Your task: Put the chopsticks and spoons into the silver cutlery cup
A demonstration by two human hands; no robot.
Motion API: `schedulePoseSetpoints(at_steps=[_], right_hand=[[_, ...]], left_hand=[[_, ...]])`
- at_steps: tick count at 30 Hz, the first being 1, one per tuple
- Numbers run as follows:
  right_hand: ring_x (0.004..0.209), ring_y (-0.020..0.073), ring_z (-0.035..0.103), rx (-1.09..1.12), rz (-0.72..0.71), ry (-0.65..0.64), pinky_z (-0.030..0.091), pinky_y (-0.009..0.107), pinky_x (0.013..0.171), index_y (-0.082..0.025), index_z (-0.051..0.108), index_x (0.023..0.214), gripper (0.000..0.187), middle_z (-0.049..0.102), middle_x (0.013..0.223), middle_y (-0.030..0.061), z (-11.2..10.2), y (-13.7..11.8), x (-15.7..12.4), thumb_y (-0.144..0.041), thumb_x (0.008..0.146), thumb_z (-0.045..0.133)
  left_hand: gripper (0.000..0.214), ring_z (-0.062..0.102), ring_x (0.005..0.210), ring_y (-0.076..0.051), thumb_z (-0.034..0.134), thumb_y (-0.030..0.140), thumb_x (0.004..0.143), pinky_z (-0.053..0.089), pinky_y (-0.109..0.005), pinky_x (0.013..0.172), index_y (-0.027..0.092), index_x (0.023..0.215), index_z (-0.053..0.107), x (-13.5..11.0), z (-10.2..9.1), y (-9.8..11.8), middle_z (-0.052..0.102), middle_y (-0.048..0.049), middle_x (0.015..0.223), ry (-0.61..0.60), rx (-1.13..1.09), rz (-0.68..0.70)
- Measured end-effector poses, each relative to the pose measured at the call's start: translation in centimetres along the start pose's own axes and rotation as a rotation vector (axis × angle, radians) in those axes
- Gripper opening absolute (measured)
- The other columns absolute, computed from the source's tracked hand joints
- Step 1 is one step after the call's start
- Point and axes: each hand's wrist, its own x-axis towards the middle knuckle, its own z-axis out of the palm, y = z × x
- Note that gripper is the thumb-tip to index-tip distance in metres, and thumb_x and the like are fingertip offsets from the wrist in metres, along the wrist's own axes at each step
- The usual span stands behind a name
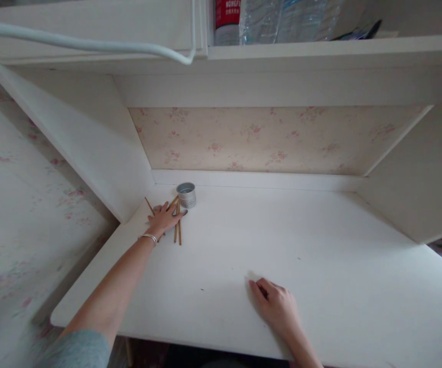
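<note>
At the far left of the white desk, my left hand (163, 217) lies palm down with its fingers spread over several thin yellow-brown sticks (180, 230) that look like pencils. Parts of these sticks are hidden under the palm and fingers. Just beyond my thumb stands a silver-grey metal cup (186, 196) with small holes near its base, upright and open at the top. Near the front of the desk my right hand (277, 304) rests on the surface, fingers curled into a loose fist with nothing visible in it.
The white desk (244, 230) has a side panel (79, 122) at left and another at right. Overhead, a shelf (321, 53) carries clear plastic bottles (282, 20) and a red-labelled item (227, 20). A white cable (90, 46) crosses the upper left. Small dark specks dot the desktop.
</note>
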Motion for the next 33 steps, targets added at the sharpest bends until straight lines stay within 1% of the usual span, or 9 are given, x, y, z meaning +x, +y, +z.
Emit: schedulePoseSetpoints(at_steps=[4,7,12,16,20,23,25,29,33], right_hand=[[0.063,0.0189,0.067,-0.009,-0.006,-0.003,0.034,0.025,0.056,-0.025,0.062,0.071,0.047,0.071,0.069,0.0004,-0.1,0.1,-0.1,-0.051,0.099,0.035],[0.064,0.0189,0.067,-0.01,-0.017,-0.015,0.034,0.025,0.056,-0.025,0.062,0.071,0.047,0.07,0.069,0.0002,-0.1,0.1,-0.1,-0.052,0.099,0.034],[0.066,0.0202,0.068,-0.025,-0.013,-0.028,0.035,0.025,0.056,-0.027,0.063,0.072,0.047,0.071,0.07,-0.0002,0.0,0.3,-0.1,-0.054,0.098,0.035],[0.066,0.0204,0.069,-0.024,-0.024,-0.028,0.035,0.026,0.056,-0.027,0.062,0.073,0.047,0.07,0.069,-0.0006,0.1,0.3,-0.1,-0.055,0.098,0.035],[0.066,0.0213,0.069,-0.034,-0.017,-0.029,0.035,0.026,0.056,-0.027,0.063,0.073,0.046,0.071,0.071,-0.0006,0.1,0.3,-0.2,-0.055,0.098,0.035],[0.067,0.0214,0.069,-0.03,-0.011,-0.024,0.035,0.026,0.057,-0.027,0.063,0.073,0.047,0.071,0.071,0.0,0.2,0.2,-0.2,-0.055,0.098,0.035],[0.068,0.0211,0.069,-0.024,-0.011,-0.023,0.035,0.026,0.058,-0.027,0.063,0.074,0.046,0.071,0.072,0.0006,0.2,0.2,-0.2,-0.054,0.098,0.035],[0.066,0.0201,0.068,-0.016,-0.001,-0.025,0.035,0.026,0.058,-0.026,0.062,0.073,0.045,0.071,0.072,0.0009,0.1,0.0,-0.2,-0.052,0.098,0.035],[0.067,0.0201,0.067,0.013,0.029,-0.037,0.034,0.026,0.058,-0.026,0.062,0.072,0.044,0.07,0.071,0.0004,-0.1,-0.2,-0.4,-0.052,0.098,0.037]], left_hand=[[0.072,0.025,0.143,-0.041,0.03,0.07,0.088,0.028,-0.065,0.105,0.03,0.146,0.042,-0.6,0.3,-1.3,0.028,-0.0111,0.159,0.031,0.049,0.02],[0.068,0.026,0.143,-0.039,0.031,0.066,0.09,0.027,-0.059,0.109,0.028,0.145,0.043,-2.0,0.4,-2.1,0.03,-0.0112,0.158,0.046,0.065,0.014],[0.065,0.029,0.143,-0.037,0.034,0.062,0.092,0.024,-0.051,0.114,0.027,0.145,0.045,-5.6,0.6,-2.8,0.032,-0.0101,0.157,0.071,0.076,0.071],[0.063,0.028,0.143,-0.037,0.039,0.062,0.091,0.024,-0.048,0.116,0.027,0.143,0.048,-9.1,1.0,-2.2,0.033,-0.0091,0.156,0.089,0.039,0.1],[0.058,0.025,0.145,-0.038,0.045,0.059,0.09,0.027,-0.047,0.115,0.028,0.139,0.053,-12.8,2.2,0.1,0.031,-0.0092,0.157,0.099,-0.019,0.18],[0.055,0.027,0.144,-0.037,0.049,0.055,0.09,0.028,-0.049,0.115,0.029,0.138,0.054,-15.2,3.2,3.0,0.032,-0.0084,0.157,0.135,-0.057,0.256],[0.054,0.029,0.143,-0.038,0.052,0.054,0.089,0.029,-0.05,0.115,0.028,0.137,0.056,-16.3,3.8,5.1,0.035,-0.0089,0.155,0.169,-0.073,0.272],[0.051,0.031,0.141,-0.039,0.055,0.049,0.088,0.028,-0.053,0.115,0.023,0.132,0.06,-16.5,4.3,9.0,0.042,-0.0117,0.151,0.242,-0.109,0.251],[0.048,0.033,0.14,-0.04,0.06,0.046,0.086,0.03,-0.055,0.114,0.023,0.128,0.063,-15.5,4.6,11.3,0.045,-0.0125,0.148,0.261,-0.157,0.234]])
